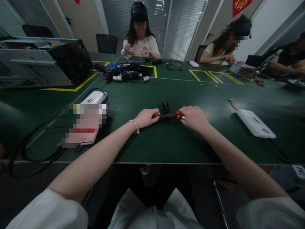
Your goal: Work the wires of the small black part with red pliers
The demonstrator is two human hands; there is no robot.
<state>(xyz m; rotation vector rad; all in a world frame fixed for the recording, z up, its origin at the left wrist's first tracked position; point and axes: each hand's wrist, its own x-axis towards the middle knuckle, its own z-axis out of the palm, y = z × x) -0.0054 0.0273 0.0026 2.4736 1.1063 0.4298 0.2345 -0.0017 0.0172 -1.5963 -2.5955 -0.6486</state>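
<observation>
My right hand (194, 117) is wrapped round a pair of pliers (172, 115) with red handles, its long jaws pointing left. The jaw tips meet a small dark piece that my left hand (148, 117) pinches between thumb and fingers; its kind is too small to make out. Just beyond the jaws, a small black part (165, 107) rests on the green table (143, 143). Something dark also lies on the table under the pliers, partly hidden by them.
To the left lie a white power bank (94, 98), a blurred-out pinkish phone-like object (87, 124) and looped black cables (35, 159). Another white power bank (256, 123) is at right. A computer case (43, 63) and a cable pile (126, 72) stand farther back. Several people sit opposite.
</observation>
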